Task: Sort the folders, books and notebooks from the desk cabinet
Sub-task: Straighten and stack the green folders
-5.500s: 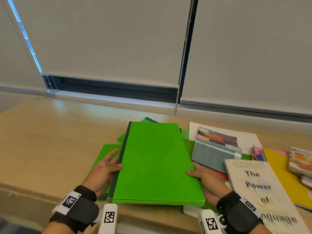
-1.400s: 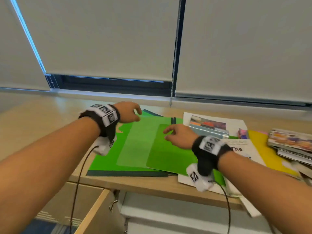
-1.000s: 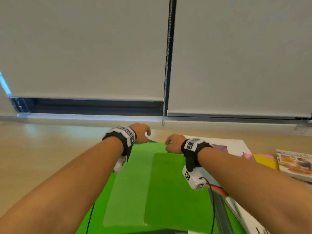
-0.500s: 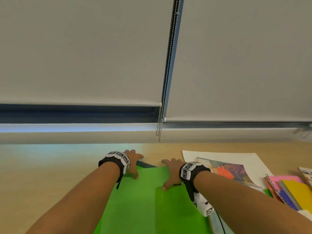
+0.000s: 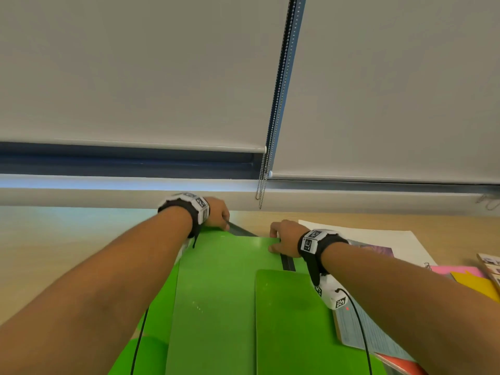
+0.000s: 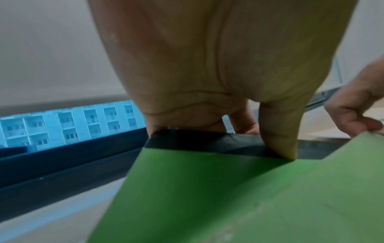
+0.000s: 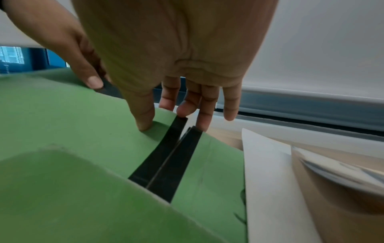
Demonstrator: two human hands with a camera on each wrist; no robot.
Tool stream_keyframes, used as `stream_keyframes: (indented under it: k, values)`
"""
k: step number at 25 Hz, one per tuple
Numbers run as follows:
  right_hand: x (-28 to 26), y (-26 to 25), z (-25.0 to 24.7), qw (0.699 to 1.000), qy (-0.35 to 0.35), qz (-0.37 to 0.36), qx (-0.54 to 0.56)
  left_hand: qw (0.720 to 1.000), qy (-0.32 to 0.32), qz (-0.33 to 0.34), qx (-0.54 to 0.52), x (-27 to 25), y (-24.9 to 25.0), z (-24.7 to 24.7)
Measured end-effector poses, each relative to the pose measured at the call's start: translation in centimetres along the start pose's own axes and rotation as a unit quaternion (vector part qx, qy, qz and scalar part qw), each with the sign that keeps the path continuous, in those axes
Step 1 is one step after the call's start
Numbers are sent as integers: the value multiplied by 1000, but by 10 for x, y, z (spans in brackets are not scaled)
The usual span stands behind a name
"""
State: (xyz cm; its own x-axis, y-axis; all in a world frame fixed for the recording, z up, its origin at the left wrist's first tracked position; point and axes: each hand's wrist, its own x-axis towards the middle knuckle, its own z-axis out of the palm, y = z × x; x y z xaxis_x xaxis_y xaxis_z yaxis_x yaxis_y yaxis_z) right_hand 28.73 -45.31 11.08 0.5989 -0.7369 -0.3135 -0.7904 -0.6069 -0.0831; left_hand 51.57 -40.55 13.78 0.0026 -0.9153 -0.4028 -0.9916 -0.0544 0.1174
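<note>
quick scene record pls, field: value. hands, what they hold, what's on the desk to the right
left hand: grips far edge of green folders at a black spine
right hand: pinches far right corner of a green folder, thumb on top
folder stack: fanned, not squared
right of stack: white sheet, pink and yellow covers
surface: wooden desk
behind: window blinds, nearly down

Bare forearms, no sleeves. Each wrist carries a black strap with white blocks printed with black square-code markers: left wristband (image 5: 189, 209), right wristband (image 5: 318, 243). White marker-tagged camera pod (image 5: 331, 296) hangs under right wrist. Thin black cable (image 5: 361, 331) trails off toward 6 o'clock.
</note>
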Motion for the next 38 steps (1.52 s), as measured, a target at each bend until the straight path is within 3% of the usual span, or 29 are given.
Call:
stream_keyframes:
  k: [3,7,11,14,19,22,25,29,31,33,34,36,37,38]
  values:
    - [-10,2,-4,1000,3,13,11,997,56,-26,39,-26,-6,-40]
    - [-21,8,-24,998,40,-21,41,985,128,-78,89,-87,-11,-102]
    - [-34,6,-54,988,121,-50,79,962,195,-133,134,-153,-2,-169]
    - [-50,-6,-93,958,204,-36,200,946,245,-142,156,-204,24,-220]
    - [-91,-13,-190,848,329,-28,415,887,403,-131,182,-301,93,-314]
    - [-114,4,-248,752,355,-32,554,847,495,-111,158,-363,132,-359]
    - [-154,26,-299,636,353,-74,682,813,562,-65,136,-407,153,-383]
    - [-216,48,-341,557,371,-166,724,767,640,31,43,-444,173,-384]
    - [-243,53,-351,514,400,-236,721,700,714,23,-2,-444,177,-377]
    - [-261,49,-349,475,482,-278,682,613,773,-4,-163,-434,176,-363]
    - [-268,46,-345,464,549,-285,634,589,742,42,-318,-429,182,-355]
    - [-280,39,-332,467,655,-302,511,531,557,202,-605,-421,188,-351]
    - [-284,37,-325,488,691,-305,437,516,498,255,-649,-422,191,-352]
    - [-286,38,-318,526,704,-307,367,533,493,265,-634,-423,192,-357]
